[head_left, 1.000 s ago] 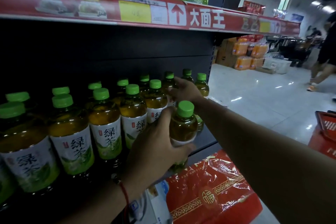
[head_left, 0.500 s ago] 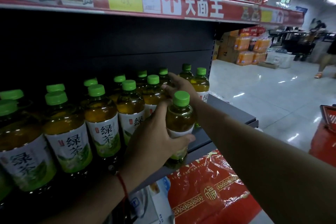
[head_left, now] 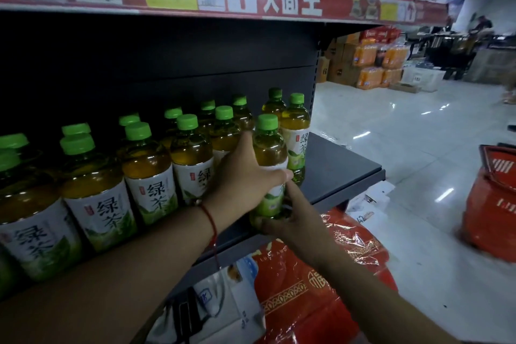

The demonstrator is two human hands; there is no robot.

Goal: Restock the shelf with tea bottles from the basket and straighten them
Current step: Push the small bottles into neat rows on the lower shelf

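A green-capped tea bottle stands at the front edge of the dark shelf, at the right end of the front row. My left hand wraps around its middle from the left. My right hand cups its base from below and the right. A row of the same tea bottles runs leftward along the shelf, labels facing out, with a second row behind. One more bottle stands just behind and right of the held one. The red basket sits on the floor at the far right.
The shelf board to the right of the bottles is bare up to its corner. A red price strip edges the shelf above. Red plastic-wrapped packs and white boxes lie below. Stacked orange drink cases stand across the white floor.
My right hand left the rear bottles and came down to the base of the held bottle. That bottle moved back and right, closer to the bottle behind it.
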